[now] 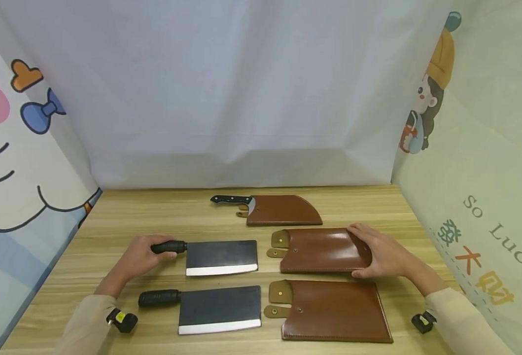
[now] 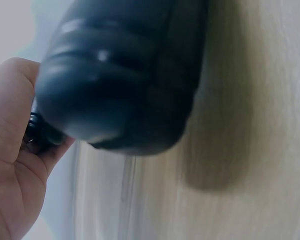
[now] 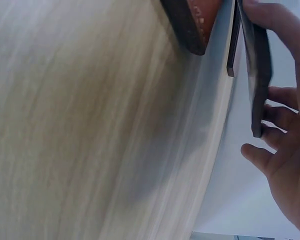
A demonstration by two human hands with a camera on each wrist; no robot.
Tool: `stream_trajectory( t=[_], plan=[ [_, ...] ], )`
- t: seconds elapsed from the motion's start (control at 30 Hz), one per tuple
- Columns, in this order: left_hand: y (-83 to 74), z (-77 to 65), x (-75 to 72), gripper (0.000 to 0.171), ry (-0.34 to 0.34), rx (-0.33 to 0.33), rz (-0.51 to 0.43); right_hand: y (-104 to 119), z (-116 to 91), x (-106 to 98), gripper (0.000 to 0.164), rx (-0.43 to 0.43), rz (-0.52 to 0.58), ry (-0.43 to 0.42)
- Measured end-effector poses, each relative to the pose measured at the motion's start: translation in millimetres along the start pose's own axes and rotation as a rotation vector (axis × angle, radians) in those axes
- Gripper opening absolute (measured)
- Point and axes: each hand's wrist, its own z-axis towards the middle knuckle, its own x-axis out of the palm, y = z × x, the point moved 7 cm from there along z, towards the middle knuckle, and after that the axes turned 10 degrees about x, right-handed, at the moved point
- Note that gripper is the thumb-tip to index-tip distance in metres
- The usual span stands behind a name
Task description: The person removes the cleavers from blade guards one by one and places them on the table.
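My left hand (image 1: 140,255) grips the black handle (image 1: 169,246) of a cleaver (image 1: 222,255) with a dark blade and bright edge, pointing right. In the left wrist view, that hand (image 2: 15,150) is at the left, its cleaver handle (image 2: 45,134) partly hidden behind the large black handle (image 2: 120,90) of another cleaver. My right hand (image 1: 385,254) holds the right end of a brown leather sheath (image 1: 320,249), thumb on the near edge and fingers on the far edge. In the right wrist view, the hand (image 3: 290,150) is around the sheath's end (image 3: 259,75). The blade and sheath are apart.
A second cleaver (image 1: 220,308) lies nearer on the wooden table (image 1: 123,212), with another brown sheath (image 1: 331,313) to its right. Farther back lies a sheathed knife (image 1: 283,209) with a black riveted handle. A white cloth (image 1: 243,98) hangs behind the table.
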Motion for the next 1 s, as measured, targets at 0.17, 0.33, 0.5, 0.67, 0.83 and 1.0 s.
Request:
stream_trajectory(
  t=[0.17,0.33,0.5,0.67,0.83,1.0],
  plan=[
    [2.6,2.0,4.4,0.043,0.021,0.001,-0.018,-4,4,6,0.113,0.02,0.005,0.031],
    [6.6,1.6,8.9,0.043,0.038,-0.018,-0.014,-8,7,13,0.113,0.033,0.023,0.054],
    [9.2,1.0,11.8,0.043,0.046,-0.041,-0.007,-12,10,21,0.112,0.032,0.04,0.067],
    [9.2,1.0,12.7,0.044,0.048,-0.01,0.01,-14,12,27,0.112,0.023,0.04,0.08],
    [12.2,1.0,14.4,0.044,0.07,0.006,0.014,-13,14,29,0.112,0.025,0.05,0.112],
    [9.7,5.4,12.9,0.044,0.135,0.014,0.025,-13,16,22,0.109,0.027,0.085,0.141]
  ],
)
